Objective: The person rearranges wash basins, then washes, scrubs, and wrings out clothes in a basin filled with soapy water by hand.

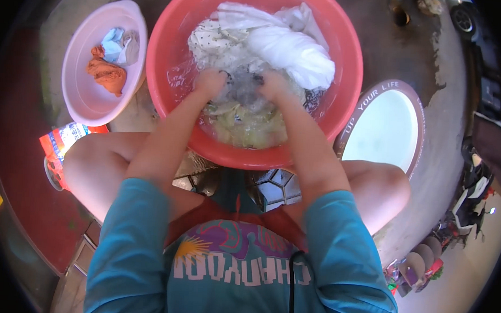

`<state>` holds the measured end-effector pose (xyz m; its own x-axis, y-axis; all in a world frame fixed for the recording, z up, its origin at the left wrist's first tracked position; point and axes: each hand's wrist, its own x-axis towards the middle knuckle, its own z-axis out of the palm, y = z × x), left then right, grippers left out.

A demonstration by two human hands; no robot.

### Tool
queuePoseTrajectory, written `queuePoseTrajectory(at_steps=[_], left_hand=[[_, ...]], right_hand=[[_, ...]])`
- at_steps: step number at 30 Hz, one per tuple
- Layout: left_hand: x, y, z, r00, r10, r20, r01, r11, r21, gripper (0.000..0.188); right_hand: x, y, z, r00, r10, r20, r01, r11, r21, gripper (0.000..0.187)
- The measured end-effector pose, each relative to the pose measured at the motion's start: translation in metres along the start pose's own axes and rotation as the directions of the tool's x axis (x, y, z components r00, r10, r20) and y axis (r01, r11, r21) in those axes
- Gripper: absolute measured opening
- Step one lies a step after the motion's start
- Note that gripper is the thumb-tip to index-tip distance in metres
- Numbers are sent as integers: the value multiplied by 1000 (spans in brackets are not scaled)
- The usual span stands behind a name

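Observation:
A large red basin (344, 99) of water stands in front of me, between my knees. Both hands are down in it, a little apart and facing each other. My left hand (210, 83) is closed on one side of a wet grey cloth (244, 91), and my right hand (274, 85) is closed on the other side. Motion and splashing smear the cloth and the fingertips. Just beyond them lie a bunched white cloth (292, 54) and a dotted off-white cloth (208, 41). A pale yellow-green cloth (246, 125) is under water on the near side.
To the left, a pink basin (73, 79) holds an orange cloth (106, 75) and light blue and grey cloths. A red-and-white packet (70, 136) is beside my left knee. A white basin with a brown rim (385, 129) stands at right. Wheeled items line the far right.

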<state>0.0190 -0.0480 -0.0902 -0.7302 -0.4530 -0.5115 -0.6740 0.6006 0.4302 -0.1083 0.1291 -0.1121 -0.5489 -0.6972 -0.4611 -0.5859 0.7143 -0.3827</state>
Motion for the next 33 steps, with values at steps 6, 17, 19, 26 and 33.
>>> queuePoseTrajectory(at_steps=[6,17,19,26,33], left_hand=[[-37,5,-100,967,-81,-242,-94,768,-633,40],[-110,21,-196,950,-151,-273,-225,276,-934,25],[-130,39,-196,945,-130,-301,-266,233,-935,25],[-159,76,-176,785,491,-378,-581,374,-723,27],[-142,74,-199,725,438,-532,-643,708,-293,48]], right_hand=[[-49,40,-96,994,103,-31,-81,907,413,42],[-178,-3,-220,999,38,-17,-40,976,-214,51],[-188,3,-219,968,-67,-241,77,996,35,34],[-161,-114,-190,756,-561,-337,652,600,464,30],[-116,-156,-171,987,76,-143,132,133,982,23]])
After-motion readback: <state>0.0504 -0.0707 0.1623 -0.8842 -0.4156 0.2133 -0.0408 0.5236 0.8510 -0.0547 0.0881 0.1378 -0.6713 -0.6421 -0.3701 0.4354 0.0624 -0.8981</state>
